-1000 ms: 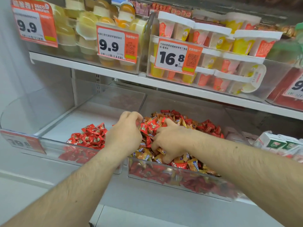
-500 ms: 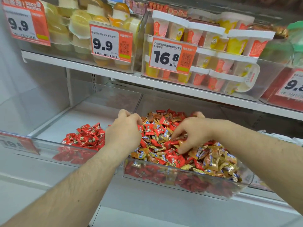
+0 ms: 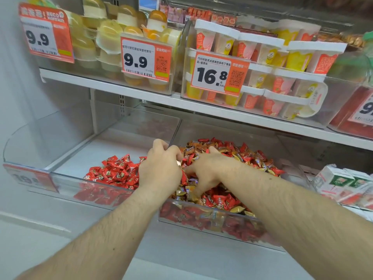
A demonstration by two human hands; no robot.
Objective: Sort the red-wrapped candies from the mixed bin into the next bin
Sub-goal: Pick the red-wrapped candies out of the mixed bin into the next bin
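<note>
Digging into crinkly mixed candies, left hand clutches red ones; right hand, fingers spread, rakes; sorted red candies lie leftward.

Two bare forearms converging toward 12 o'clock, left hand knuckles up, fingers curled under, right hand palm down at its 3 o'clock, fingers spread, nearly touching

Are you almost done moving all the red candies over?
Not yet. A pile of red candies already lies in the next bin. The left hand and the right hand are both picking in the mixed bin, where many red wrappers still sit among the gold ones.
</note>
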